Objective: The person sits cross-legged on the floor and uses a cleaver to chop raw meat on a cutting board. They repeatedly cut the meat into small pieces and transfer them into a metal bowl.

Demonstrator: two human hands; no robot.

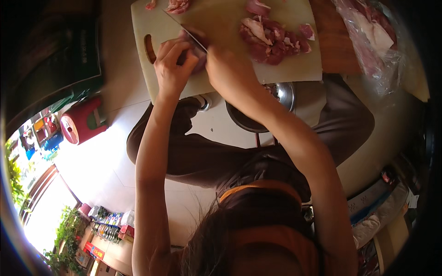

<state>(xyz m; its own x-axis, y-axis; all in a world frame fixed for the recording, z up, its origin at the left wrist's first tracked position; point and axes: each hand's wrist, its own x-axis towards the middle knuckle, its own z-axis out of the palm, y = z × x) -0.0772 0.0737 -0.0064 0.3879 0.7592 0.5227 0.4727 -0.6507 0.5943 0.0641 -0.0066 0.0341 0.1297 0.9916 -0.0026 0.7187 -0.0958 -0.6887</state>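
A pale cutting board [286, 71] with an oval handle slot lies before me. My right hand [229, 67] grips a knife whose thin blade [190, 34] slants up and left, nearly edge-on to me. Its handle is hidden inside the fist. Close beside the blade, my left hand [174, 63] presses curled fingers onto a piece of raw meat [199, 57], mostly covered by both hands. A heap of cut raw meat [269, 41] rests on the board's right half. Another pinkish piece of meat [178, 5] sits at the top, partly out of frame.
Raw meat in a clear plastic bag [374, 38] lies to the right, near a brown wooden surface [333, 41]. A metal bowl [287, 96] stands below the board's near edge, between my knees. A red plastic stool [74, 126] is at the left.
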